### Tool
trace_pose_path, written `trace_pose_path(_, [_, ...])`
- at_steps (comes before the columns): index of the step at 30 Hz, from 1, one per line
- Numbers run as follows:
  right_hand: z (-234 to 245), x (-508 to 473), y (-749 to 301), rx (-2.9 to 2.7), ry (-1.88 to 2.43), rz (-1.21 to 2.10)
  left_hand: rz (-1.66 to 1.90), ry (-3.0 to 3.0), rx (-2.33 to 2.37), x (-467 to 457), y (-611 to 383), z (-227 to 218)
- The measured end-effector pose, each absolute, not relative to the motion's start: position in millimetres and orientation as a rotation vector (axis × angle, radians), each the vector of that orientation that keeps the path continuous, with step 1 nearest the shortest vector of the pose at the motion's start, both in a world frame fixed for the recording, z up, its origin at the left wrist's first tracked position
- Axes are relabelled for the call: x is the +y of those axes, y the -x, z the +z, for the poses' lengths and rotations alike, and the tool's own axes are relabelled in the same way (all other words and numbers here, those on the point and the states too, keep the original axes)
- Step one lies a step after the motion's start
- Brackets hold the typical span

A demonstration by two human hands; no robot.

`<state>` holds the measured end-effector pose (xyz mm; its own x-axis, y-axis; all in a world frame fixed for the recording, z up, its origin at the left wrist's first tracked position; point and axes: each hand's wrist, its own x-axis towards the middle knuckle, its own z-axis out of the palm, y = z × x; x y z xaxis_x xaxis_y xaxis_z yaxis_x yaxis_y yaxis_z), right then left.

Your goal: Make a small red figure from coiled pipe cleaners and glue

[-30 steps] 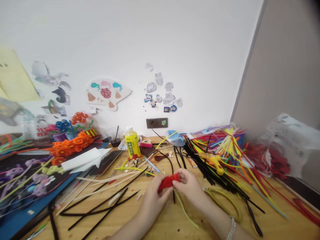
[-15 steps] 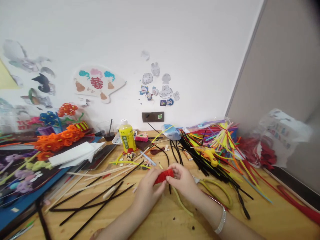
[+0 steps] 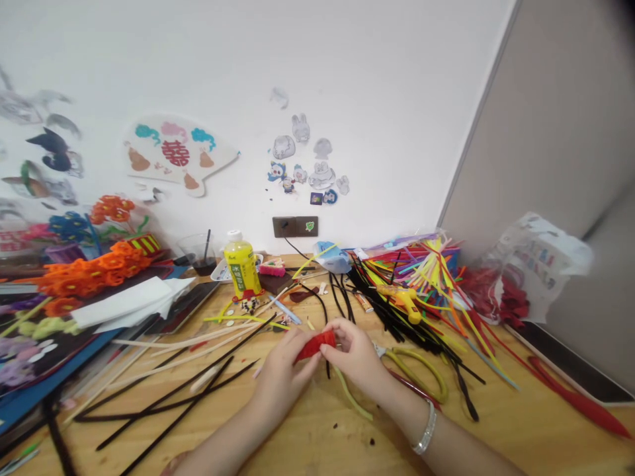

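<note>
Head view: a red pipe cleaner [image 3: 315,346] is gripped by the left hand [image 3: 282,373] and the right hand [image 3: 354,354], with pliers [image 3: 417,371] lying near it on the counter [image 3: 317,443].

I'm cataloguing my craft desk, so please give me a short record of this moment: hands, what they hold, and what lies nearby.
Left hand: pinches the red pipe-cleaner bundle
Right hand: grips the same bundle from the other side
Nearest strand: yellow-green pipe cleaner
Tools nearby: pliers, yellow hot glue gun
Right wrist: silver bracelet
</note>
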<state>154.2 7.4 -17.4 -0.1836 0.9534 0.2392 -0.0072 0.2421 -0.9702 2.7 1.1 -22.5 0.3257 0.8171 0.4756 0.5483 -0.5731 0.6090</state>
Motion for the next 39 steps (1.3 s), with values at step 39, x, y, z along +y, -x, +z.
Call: trace_pose_path(39, [-20,3,-154,-1.558,1.022,1.048,1.095,-2.400,1.275,-8,-6,-21])
